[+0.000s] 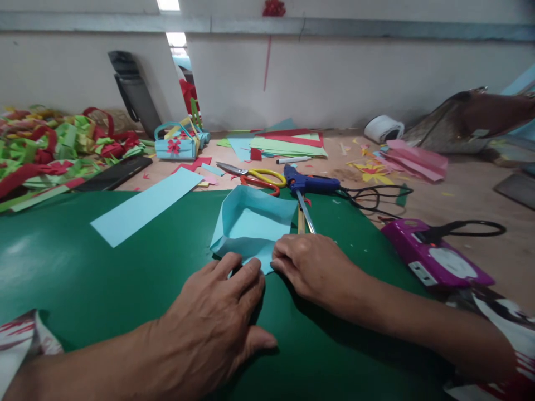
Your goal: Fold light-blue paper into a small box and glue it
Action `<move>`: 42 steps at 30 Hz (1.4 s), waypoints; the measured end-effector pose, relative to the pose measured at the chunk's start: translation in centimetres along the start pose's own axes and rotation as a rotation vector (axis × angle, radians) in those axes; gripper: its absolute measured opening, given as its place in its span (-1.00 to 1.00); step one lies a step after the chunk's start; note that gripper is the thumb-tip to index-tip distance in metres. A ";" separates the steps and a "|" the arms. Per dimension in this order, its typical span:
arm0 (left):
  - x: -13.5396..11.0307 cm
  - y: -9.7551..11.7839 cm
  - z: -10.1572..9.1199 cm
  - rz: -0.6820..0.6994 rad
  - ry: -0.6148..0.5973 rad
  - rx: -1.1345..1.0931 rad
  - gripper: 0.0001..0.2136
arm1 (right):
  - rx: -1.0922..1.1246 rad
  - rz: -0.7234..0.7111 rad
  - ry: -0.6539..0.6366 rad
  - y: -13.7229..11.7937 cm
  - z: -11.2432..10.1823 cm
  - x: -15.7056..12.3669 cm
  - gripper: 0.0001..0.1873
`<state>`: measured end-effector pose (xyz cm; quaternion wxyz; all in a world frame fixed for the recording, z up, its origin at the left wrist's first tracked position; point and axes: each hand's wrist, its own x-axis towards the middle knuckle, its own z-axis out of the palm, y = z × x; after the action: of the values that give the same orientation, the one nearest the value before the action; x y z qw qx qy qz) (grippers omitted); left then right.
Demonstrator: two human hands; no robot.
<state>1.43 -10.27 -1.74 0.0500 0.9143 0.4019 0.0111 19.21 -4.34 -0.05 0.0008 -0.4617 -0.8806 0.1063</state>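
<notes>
A light blue folded paper box [259, 217] with raised sides lies on the green mat [100, 301]. My left hand [225, 306] rests at its near edge, fingertips pressing on the paper and thumb stretched out to the side. At the near right corner, my right hand [311, 267] is closed in a pinch on the box's paper flap. Just behind the box are scissors [263, 178] with yellow and red handles. A blue glue gun [311, 181] stands beside them, its glue stick pointing toward my right hand. A flat light blue paper strip [146, 206] lies to the left.
A purple power strip [437, 253] with a black cable is at the right. Paper scraps [50, 145] and a dark bottle [136, 92] stand at the back left, near a small blue paper bag [175, 148]. Coloured sheets [288, 146] lie by the wall; a handbag [463, 120] sits back right.
</notes>
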 end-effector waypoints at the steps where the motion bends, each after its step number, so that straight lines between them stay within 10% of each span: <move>1: 0.0 0.0 0.0 0.001 0.002 0.003 -0.46 | -0.011 -0.001 0.001 0.0 0.0 0.0 -0.82; 42: 0.2 0.3 -0.5 -0.047 -0.001 -0.084 -0.47 | 0.075 0.043 0.028 0.7 -0.5 -0.3 -0.89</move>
<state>1.72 -10.31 -1.25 0.0890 0.9016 0.4224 0.0263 20.00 -4.05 0.35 0.0281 -0.4816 -0.8658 0.1327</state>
